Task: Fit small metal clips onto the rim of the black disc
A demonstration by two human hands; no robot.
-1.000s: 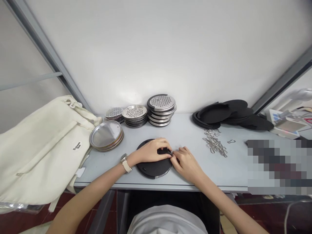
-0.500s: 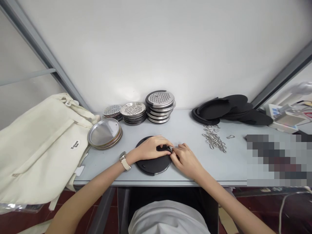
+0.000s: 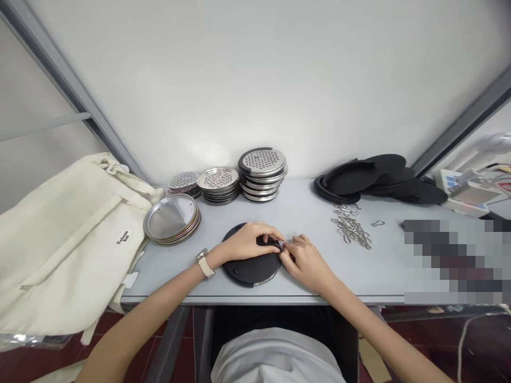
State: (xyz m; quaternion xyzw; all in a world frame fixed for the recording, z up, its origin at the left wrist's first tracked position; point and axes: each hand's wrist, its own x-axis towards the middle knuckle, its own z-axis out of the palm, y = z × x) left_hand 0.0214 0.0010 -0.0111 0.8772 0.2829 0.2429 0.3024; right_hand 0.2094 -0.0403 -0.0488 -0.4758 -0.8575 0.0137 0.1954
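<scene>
A black round disc (image 3: 249, 272) lies flat on the grey table in front of me, with a thin silvery edge at its lower right. My left hand (image 3: 252, 242) rests across it, thumb and fingers pinched together at its right rim. Curled fingers of my right hand (image 3: 302, 260) meet the left fingertips there. Between the fingertips shows a bit of shiny metal wire, apparently a small clip (image 3: 278, 243); the fingers hide most of it. Several loose silver snap clips (image 3: 353, 227) lie in a pile to the right, a single clip (image 3: 377, 223) beside them.
Stacks of round metal plates stand at the back: perforated graters (image 3: 261, 183), patterned discs (image 3: 218, 186) and smooth lids (image 3: 171, 218). Black round covers (image 3: 359, 178) are heaped at the back right. A cream bag (image 3: 72, 239) leans on the left. Small boxes (image 3: 463, 194) stand far right.
Both hands stay at the disc's right rim. The right fingertips have shifted only slightly, and the metal wire between the fingertips has turned a little.
</scene>
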